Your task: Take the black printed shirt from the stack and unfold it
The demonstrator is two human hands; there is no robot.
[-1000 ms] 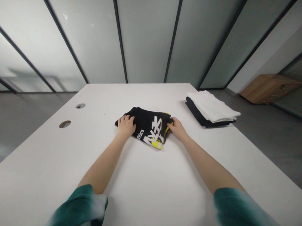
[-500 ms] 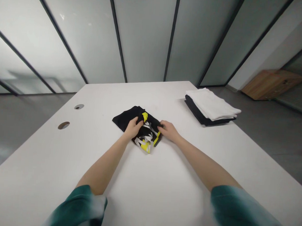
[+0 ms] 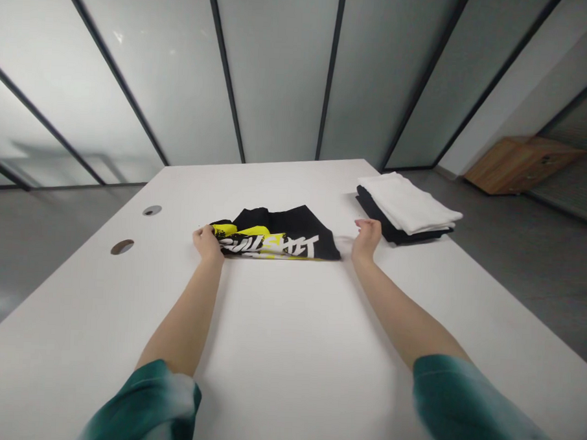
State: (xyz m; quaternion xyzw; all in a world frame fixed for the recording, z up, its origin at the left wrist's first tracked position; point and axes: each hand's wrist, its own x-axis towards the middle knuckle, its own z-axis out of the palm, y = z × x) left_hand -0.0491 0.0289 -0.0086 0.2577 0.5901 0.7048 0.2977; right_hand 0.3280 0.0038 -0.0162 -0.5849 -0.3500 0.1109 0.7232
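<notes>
A black shirt (image 3: pixel 312 227) with white lettering and yellow patches lies on the white table, spread wide and partly doubled over. Its far edge is uneven, and its near edge runs fairly straight. My left hand (image 3: pixel 207 242) grips the shirt's left end, with the fingers closed around the cloth. Just off the right end of the shirt, my right hand (image 3: pixel 366 239) is raised with its fingers apart and nothing in it. A narrow gap of table separates that hand from the cloth.
On the right side of the table (image 3: pixel 288 349) is a stack of folded cloth, a white piece (image 3: pixel 408 202) over black ones (image 3: pixel 388 224). Two round holes (image 3: pixel 122 247) pierce the tabletop at left. Frosted glass panels (image 3: pixel 280 70) stand behind; a wooden cabinet (image 3: pixel 514 165) is at right.
The bunched shirt has been spread sideways, showing its lettering. My left hand has moved left with its end; my right hand has let go and moved right, beside the stack.
</notes>
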